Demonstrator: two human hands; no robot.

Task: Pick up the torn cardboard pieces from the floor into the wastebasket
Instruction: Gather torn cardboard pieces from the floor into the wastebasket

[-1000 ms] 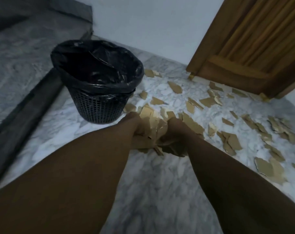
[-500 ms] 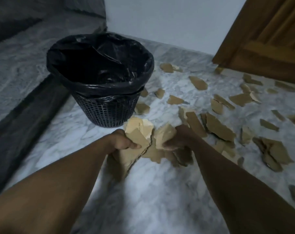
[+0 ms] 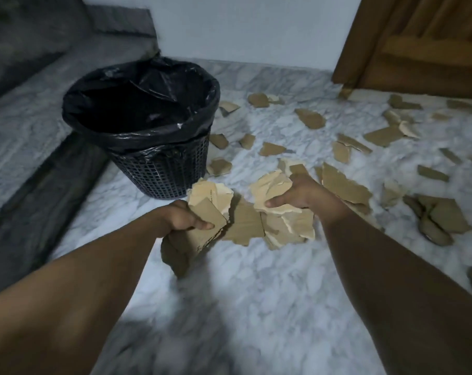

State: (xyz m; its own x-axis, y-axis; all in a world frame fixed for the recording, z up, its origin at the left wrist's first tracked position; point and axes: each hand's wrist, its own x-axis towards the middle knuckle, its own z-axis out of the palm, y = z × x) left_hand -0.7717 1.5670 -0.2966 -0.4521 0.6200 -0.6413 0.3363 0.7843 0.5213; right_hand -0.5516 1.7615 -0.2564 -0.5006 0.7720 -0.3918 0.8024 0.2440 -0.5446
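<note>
Risen off the floor (image 3: pixel 256 307) and parted, the left hand (image 3: pixel 180 219) now has its fingers curled round one wad of torn cardboard pieces (image 3: pixel 212 201) and the right hand (image 3: pixel 297 196) round another, the wastebasket (image 3: pixel 159 171) just beyond the left fingers, so dumping looks next.

**Head view.** Of the left hand (image 3: pixel 181 218) we see only thumb and knuckles; its fingers lie hidden behind the cardboard bundle (image 3: pixel 212 203) it grips. The right hand (image 3: pixel 303 194) likewise has its fingers covered by its own torn pieces (image 3: pixel 272 189). Inside the wastebasket (image 3: pixel 162 173), the black liner (image 3: pixel 137 109) is too dark for us to tell any contents. A line of print (image 3: pixel 210 191) is too small to read. The wooden door (image 3: pixel 418 50) is cut off at the top and right edges. The left forearm (image 3: pixel 80 280) and right forearm (image 3: pixel 391 280) are cut off at the bottom.
</note>
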